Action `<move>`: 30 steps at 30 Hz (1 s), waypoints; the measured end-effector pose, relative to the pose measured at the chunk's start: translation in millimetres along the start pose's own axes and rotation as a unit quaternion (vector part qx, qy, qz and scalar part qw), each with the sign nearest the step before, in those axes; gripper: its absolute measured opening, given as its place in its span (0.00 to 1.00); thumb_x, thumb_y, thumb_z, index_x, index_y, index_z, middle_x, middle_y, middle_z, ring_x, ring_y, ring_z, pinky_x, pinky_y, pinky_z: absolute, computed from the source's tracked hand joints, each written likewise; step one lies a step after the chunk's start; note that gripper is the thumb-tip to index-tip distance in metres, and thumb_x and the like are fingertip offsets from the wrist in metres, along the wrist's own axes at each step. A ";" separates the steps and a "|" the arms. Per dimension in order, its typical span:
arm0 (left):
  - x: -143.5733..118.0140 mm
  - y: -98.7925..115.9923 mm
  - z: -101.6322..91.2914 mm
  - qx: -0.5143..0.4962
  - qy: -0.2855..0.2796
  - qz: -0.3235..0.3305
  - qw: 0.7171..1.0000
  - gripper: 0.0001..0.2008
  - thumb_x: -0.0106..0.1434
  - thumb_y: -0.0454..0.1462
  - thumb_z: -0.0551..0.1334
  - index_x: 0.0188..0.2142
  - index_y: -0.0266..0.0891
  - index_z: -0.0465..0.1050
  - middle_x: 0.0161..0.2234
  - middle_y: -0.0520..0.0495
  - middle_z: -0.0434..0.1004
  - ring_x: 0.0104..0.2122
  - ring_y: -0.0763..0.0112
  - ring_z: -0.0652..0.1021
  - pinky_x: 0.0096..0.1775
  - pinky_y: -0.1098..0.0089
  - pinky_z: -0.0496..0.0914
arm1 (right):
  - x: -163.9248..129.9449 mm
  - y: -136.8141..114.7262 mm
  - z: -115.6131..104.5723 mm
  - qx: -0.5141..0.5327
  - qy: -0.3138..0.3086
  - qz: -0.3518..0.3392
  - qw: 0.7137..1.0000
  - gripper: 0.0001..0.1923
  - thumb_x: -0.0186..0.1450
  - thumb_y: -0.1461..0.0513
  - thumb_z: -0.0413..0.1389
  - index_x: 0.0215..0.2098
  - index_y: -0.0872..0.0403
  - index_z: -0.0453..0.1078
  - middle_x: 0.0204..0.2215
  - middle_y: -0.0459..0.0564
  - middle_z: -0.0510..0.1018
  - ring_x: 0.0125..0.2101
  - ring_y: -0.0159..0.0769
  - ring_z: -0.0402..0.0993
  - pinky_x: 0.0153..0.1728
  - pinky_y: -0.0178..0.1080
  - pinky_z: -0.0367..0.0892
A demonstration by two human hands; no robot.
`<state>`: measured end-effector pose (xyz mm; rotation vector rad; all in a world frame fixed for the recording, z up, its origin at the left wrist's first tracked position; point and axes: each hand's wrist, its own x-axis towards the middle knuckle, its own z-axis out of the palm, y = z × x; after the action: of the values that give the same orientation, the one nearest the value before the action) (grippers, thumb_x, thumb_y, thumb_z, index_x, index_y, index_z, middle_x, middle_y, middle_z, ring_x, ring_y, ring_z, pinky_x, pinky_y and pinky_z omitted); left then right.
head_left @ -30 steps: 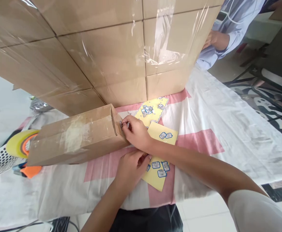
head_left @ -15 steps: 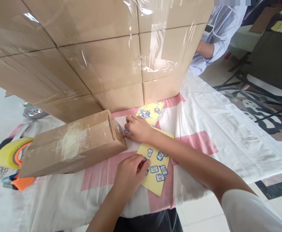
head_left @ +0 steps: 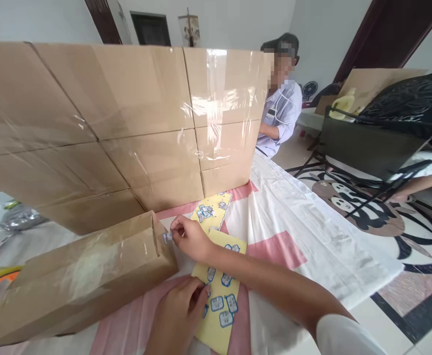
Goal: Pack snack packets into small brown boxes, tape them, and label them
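A tall wall of stacked cardboard cartons point(head_left: 127, 118), wrapped in clear film, stands at the far side of the tabletop point(head_left: 312, 231), which carries a white and pink plastic cover. In front of it lies a long brown cardboard box point(head_left: 79, 276), on its side, with its end face turned toward the person. A second person in a light shirt point(head_left: 280, 113) sits beyond the cartons, well apart from the work. Near the box end lie two yellow sticker sheets, the near sheet point(head_left: 219, 301) under the hands and the far sheet point(head_left: 210, 214) close to the cartons. The left hand point(head_left: 179, 315) rests flat-curled on the near sheet, its grip closed on nothing that I can see, only pressing the paper. The right hand point(head_left: 190, 239) pinches a small blue-and-white sticker point(head_left: 167, 237) between thumb and fingertips, touching the box end. The risk, I think, is that the sticker folds on itself or lands crooked, because the box end is narrow and the light box can slide when it is pushed. Also the near sheet can shift if the left hand lifts.
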<state>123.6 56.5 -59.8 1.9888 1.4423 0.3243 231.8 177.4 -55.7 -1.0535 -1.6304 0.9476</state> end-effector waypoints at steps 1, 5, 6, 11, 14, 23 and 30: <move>0.1 0.0 -0.1 0.000 0.003 0.003 1.000 0.16 0.70 0.45 0.53 0.29 0.42 0.69 0.28 0.50 0.77 0.29 0.67 0.76 0.32 0.69 0.61 | -2.0 -1.5 2.4 0.020 0.020 0.003 1.000 0.08 0.61 0.70 0.53 0.36 0.52 0.66 0.29 0.42 0.74 0.28 0.30 0.71 0.31 0.33 0.65; 0.9 2.5 -0.8 0.000 0.013 0.007 1.000 0.15 0.69 0.43 0.53 0.30 0.42 0.71 0.30 0.48 0.78 0.30 0.66 0.76 0.33 0.68 0.61 | -8.1 -6.6 7.3 0.065 0.066 0.019 0.995 0.08 0.59 0.70 0.54 0.34 0.51 0.67 0.29 0.42 0.75 0.29 0.31 0.72 0.31 0.33 0.66; 1.1 3.2 -0.8 0.002 0.014 0.006 1.000 0.14 0.69 0.43 0.53 0.30 0.41 0.71 0.30 0.48 0.79 0.31 0.66 0.76 0.33 0.68 0.61 | -8.9 -7.3 7.9 0.086 0.067 0.031 0.994 0.07 0.59 0.69 0.55 0.34 0.51 0.67 0.28 0.42 0.74 0.28 0.30 0.72 0.30 0.33 0.66; 1.7 2.6 -0.4 0.005 0.022 0.013 1.000 0.15 0.69 0.42 0.53 0.30 0.41 0.72 0.30 0.48 0.79 0.30 0.66 0.76 0.33 0.67 0.60 | -9.6 -10.3 11.0 0.210 0.057 0.121 0.968 0.09 0.56 0.69 0.56 0.34 0.52 0.65 0.29 0.40 0.73 0.18 0.26 0.69 0.21 0.32 0.63; 1.2 1.8 -1.7 -0.003 0.037 0.023 0.999 0.15 0.68 0.41 0.53 0.29 0.40 0.72 0.29 0.47 0.78 0.30 0.66 0.75 0.33 0.67 0.60 | -9.4 -13.8 12.6 0.256 0.074 0.147 0.952 0.11 0.54 0.71 0.57 0.32 0.52 0.64 0.28 0.38 0.73 0.17 0.25 0.70 0.21 0.31 0.63; 18.0 11.0 10.4 -0.168 0.020 -0.016 0.986 0.14 0.63 0.44 0.56 0.25 0.39 0.67 0.23 0.51 0.70 0.26 0.69 0.70 0.29 0.70 0.57 | -14.6 -14.7 14.2 0.249 0.075 0.118 0.958 0.11 0.52 0.67 0.61 0.32 0.52 0.66 0.30 0.42 0.77 0.23 0.28 0.72 0.23 0.32 0.69; 20.3 23.0 4.0 -0.068 -0.003 -0.017 0.998 0.12 0.61 0.41 0.59 0.23 0.39 0.68 0.24 0.49 0.74 0.27 0.68 0.72 0.28 0.69 0.55 | -15.2 -14.1 13.1 0.198 0.077 0.090 0.973 0.09 0.54 0.67 0.59 0.33 0.52 0.67 0.32 0.46 0.77 0.29 0.31 0.72 0.23 0.32 0.68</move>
<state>150.5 69.5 -51.8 1.8521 1.4105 0.3902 219.1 157.0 -50.6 -0.9773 -1.1687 1.2192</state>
